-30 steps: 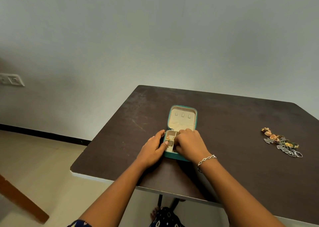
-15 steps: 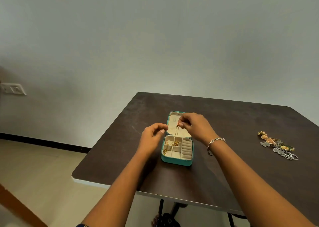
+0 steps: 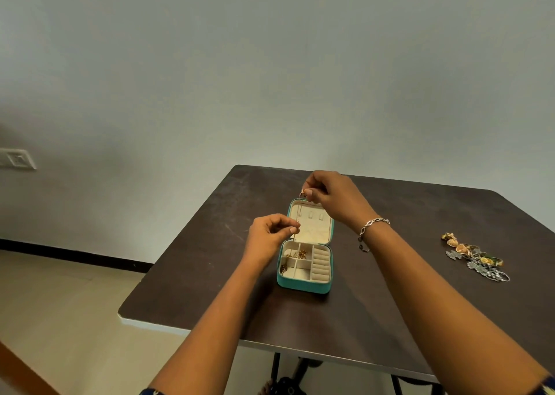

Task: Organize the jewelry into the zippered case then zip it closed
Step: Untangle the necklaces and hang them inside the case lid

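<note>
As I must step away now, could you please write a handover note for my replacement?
The right hand pinches the top of the thin gold chain; the left hand pinches it lower, over the open teal zippered case on the dark table.
Done: some gold pieces lie in its left compartments.
Left: stow the chain, add the mixed jewelry pile from the table's right, zip shut.

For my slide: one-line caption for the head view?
Left hand and right hand pinch a gold chain over the open teal case; more jewelry lies on the table.
</note>
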Demonstrator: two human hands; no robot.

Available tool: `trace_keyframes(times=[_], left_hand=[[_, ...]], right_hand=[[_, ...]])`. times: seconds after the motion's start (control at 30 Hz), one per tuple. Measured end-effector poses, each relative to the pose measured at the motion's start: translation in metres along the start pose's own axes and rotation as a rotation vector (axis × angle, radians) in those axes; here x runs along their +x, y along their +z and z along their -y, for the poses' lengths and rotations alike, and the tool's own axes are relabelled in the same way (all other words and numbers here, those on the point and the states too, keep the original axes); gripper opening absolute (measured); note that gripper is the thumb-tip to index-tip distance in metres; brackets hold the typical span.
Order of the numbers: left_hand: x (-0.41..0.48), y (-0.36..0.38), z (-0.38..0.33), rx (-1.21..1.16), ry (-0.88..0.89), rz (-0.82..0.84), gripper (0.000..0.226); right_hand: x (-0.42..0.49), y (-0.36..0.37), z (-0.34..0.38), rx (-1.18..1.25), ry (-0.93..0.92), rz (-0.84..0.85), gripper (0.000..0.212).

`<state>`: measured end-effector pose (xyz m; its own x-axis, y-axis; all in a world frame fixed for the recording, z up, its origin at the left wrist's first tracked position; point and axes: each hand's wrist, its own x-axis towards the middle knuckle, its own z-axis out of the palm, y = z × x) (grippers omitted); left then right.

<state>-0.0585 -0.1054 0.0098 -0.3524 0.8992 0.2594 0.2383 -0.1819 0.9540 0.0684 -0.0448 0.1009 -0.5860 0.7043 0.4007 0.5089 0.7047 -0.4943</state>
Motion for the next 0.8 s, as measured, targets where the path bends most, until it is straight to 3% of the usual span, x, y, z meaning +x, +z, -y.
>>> trace_keyframes(times=[0.8], left_hand=[[-0.003,0.005,0.014,0.071,-0.11,0.109,0.016]], right_hand=[[0.002,-0.038,0.011,0.392,0.041,-0.076,0.01]])
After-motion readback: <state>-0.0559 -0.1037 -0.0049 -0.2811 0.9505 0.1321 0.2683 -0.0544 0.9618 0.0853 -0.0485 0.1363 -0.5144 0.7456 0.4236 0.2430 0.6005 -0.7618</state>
